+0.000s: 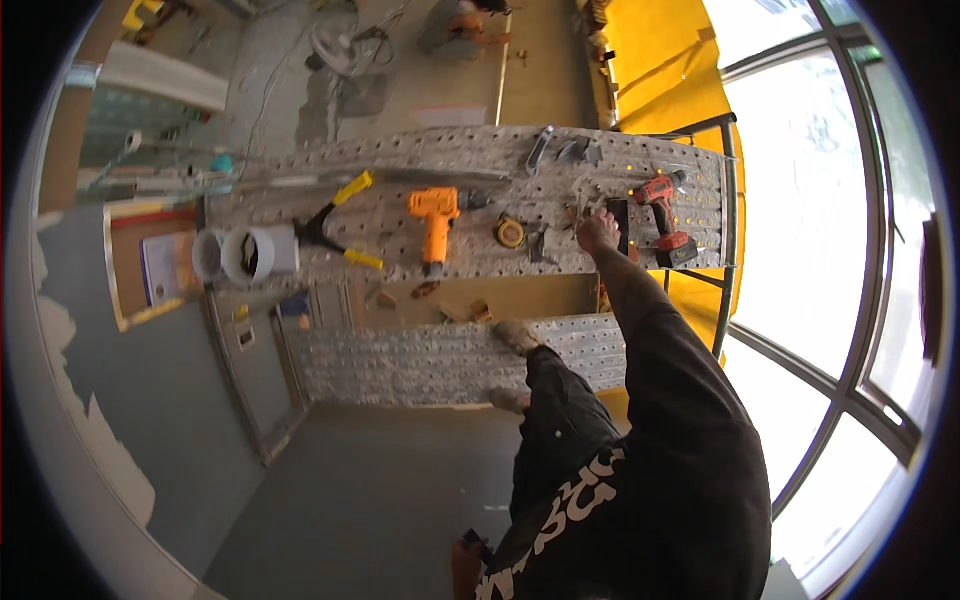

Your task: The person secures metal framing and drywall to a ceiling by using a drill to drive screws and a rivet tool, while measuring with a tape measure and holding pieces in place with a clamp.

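Observation:
My right hand reaches down onto a perforated metal platform. Its fingers are drawn together at a heap of small loose pieces, too small to name. A dark oblong block lies right beside the hand, and a red and black cordless drill is just right of that. Left of the hand are a yellow and black tape measure and an orange drill. At the lower edge my left hand shows only in part, near a small black thing; its fingers are not clear.
A yellow-handled tool and white tubs occupy the platform's left end. A grey metal tool lies near its far edge. A lower plank bears my feet. Metal rails stand by the windows; another person is below.

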Demonstrator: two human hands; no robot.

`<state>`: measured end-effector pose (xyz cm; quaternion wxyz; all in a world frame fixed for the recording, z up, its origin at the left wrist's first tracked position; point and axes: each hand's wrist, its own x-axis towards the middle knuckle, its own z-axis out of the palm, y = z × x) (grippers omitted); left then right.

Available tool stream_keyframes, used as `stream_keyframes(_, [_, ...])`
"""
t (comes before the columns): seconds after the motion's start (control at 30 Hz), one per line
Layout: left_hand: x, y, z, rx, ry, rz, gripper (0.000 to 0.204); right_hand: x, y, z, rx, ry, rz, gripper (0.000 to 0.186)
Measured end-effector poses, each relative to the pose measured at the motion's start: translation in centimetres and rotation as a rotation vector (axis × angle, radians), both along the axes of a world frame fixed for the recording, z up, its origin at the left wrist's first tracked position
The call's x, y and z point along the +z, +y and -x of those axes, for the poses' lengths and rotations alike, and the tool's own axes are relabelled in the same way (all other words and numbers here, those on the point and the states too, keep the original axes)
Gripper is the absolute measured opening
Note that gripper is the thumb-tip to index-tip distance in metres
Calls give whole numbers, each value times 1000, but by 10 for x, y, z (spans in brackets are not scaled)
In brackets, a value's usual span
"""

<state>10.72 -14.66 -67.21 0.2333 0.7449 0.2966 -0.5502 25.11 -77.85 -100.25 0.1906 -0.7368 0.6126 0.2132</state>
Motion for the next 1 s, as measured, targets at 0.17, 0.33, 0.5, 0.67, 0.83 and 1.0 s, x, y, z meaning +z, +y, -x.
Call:
stream_keyframes(0.17, [-49, 44, -1, -195, -13, 67, 25, -2, -24, 5, 83, 100, 2, 68])
stream_keyframes(0.33, [-57, 36, -20, -242, -56, 34, 26, -16, -18, 1, 44, 61, -23, 56])
stream_keyframes(0.5, [-58, 29, -16, -289, -93, 26, 26, -22, -29, 20, -280, -254, 14, 43])
stream_keyframes(0.67, [-61, 27, -10, -339, -131, 56, 26, -50, -56, 51, 74, -247, -112, 34])
stream_keyframes(0.83, [-66, 26, 2, -346, -172, 79, 26, 23, -23, 78, 176, -237, -46, 38])
stream_keyframes(1.0, [-61, 29, 15, -327, -232, 111, 27, 69, 25, 106, 129, -255, -469, 44])
